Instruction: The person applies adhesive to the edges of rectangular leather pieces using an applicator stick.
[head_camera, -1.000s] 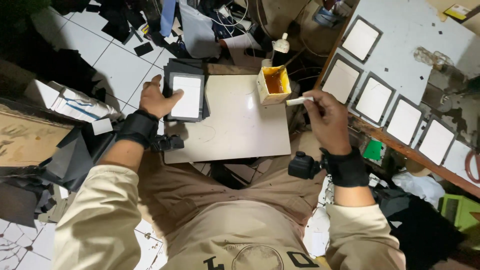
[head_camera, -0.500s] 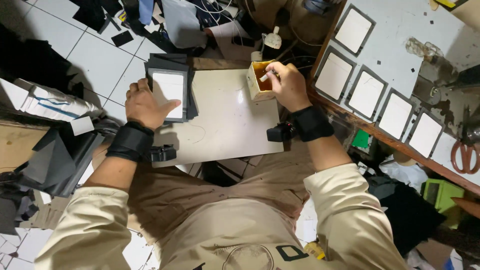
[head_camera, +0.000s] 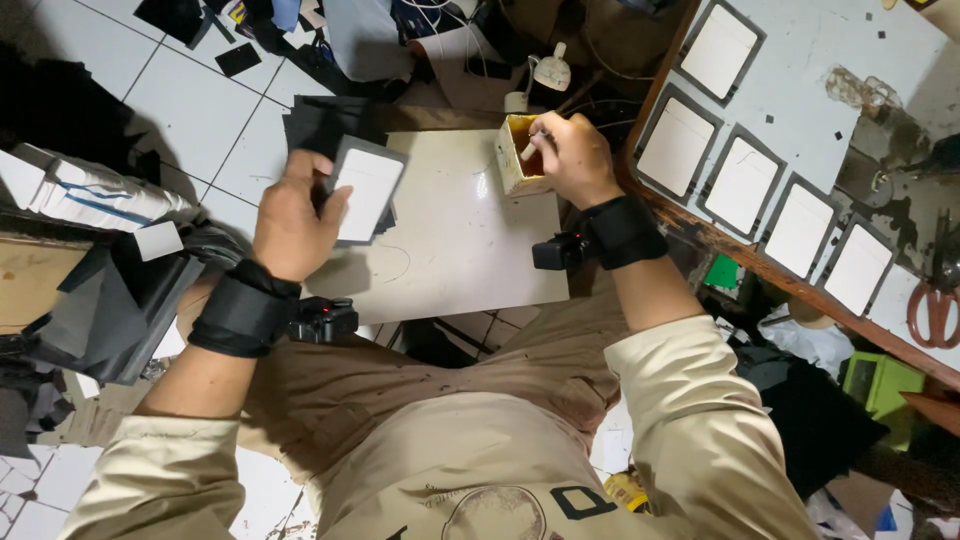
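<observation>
Lifted since the earlier frame, the black-bordered white rectangular card now sits tilted in the left hand, left of centre, above the pale square worktop; its fingers are pinching the card's left edge. At upper centre, the right hand has its fingers pressed together around a thin white brush handle, dipped into the small yellow-stained open box standing on the worktop's top right corner. More bordered white cards lie in a row on the grey board at upper right.
</observation>
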